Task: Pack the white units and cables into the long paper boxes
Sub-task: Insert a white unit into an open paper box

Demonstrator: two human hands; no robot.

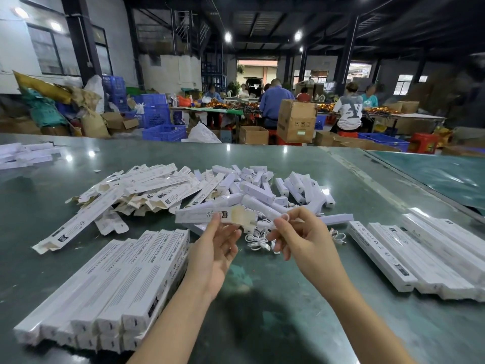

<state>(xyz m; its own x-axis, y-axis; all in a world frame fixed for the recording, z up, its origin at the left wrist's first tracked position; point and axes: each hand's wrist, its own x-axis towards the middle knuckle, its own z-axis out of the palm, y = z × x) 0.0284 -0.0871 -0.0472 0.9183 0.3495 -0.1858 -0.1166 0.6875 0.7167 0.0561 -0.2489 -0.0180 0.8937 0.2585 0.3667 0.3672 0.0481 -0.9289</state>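
Centre frame: your left hand (220, 244) pinches a long white paper box (210, 215), flap open. Your right hand (296, 236) pinches a coiled white cable (284, 218) beside it.

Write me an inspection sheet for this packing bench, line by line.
Surface: glossy green table top, reflecting ceiling lights.
Job's things: long white paper box with open flap, held up; loose heap of white plastic units; pile of empty flat boxes.
Clutter: stacked closed boxes near left and right.
Grip: left hand holds the box; right hand pinches a coiled white cable.
Cables: more white cables on the table between the hands.
Surroundings: seated workers, blue plastic crates, brown cardboard cartons.
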